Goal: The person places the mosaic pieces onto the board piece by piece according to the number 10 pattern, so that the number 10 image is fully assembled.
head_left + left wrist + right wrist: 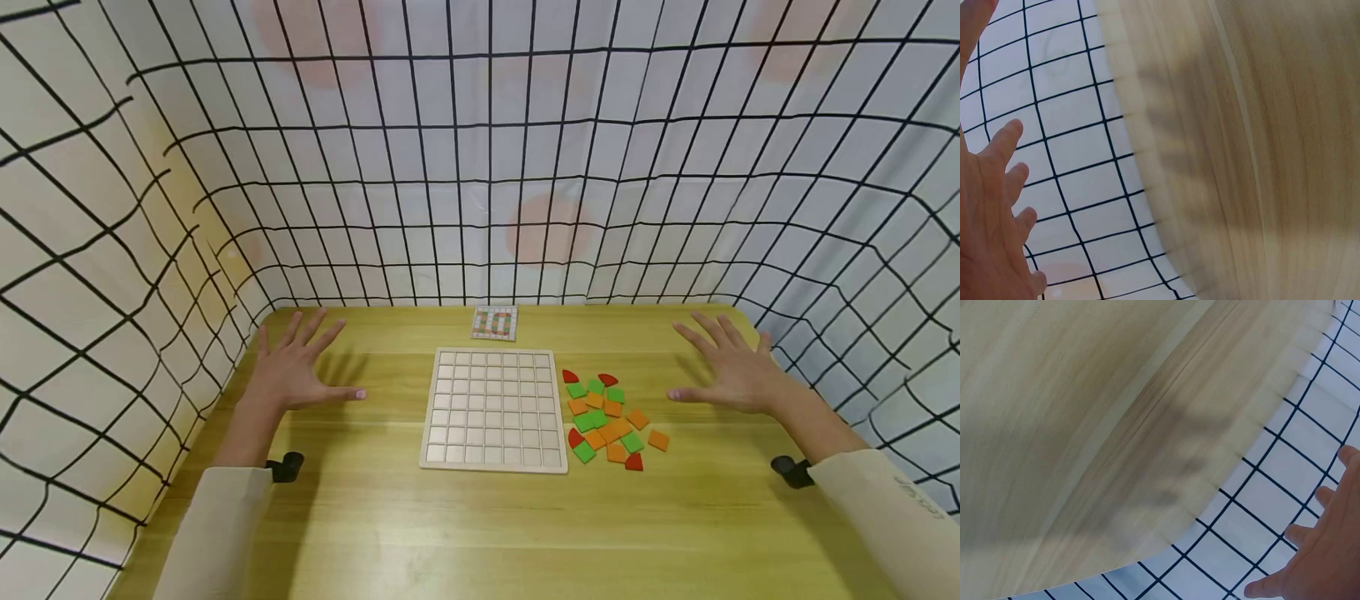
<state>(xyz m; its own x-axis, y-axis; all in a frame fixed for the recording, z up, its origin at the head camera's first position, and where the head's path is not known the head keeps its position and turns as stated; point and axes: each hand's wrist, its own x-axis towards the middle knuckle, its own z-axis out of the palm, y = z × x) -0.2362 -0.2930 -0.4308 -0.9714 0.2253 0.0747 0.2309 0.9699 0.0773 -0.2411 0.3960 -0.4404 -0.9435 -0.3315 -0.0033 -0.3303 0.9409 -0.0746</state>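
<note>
My left hand [294, 371] is held over the left side of the table with its fingers spread and nothing in it. On the other side my right hand [731, 371] hovers the same way, fingers apart, to the right of the loose pieces. Between the hands lies a pale square grid board [492, 410] with bare cells. Just right of it is a scatter of flat pieces: orange squares [658, 441], green squares [632, 442] and red quarter-circle pieces [634, 462]. Behind the board sits a small card [494, 322] printed with a coloured grid pattern.
The wooden table [450, 533] is bordered at the back and both sides by black wire mesh [487, 179] in front of white cloth. A dark wrist camera mount [286, 467] sticks out at the left sleeve, and another mount [792, 472] at the right.
</note>
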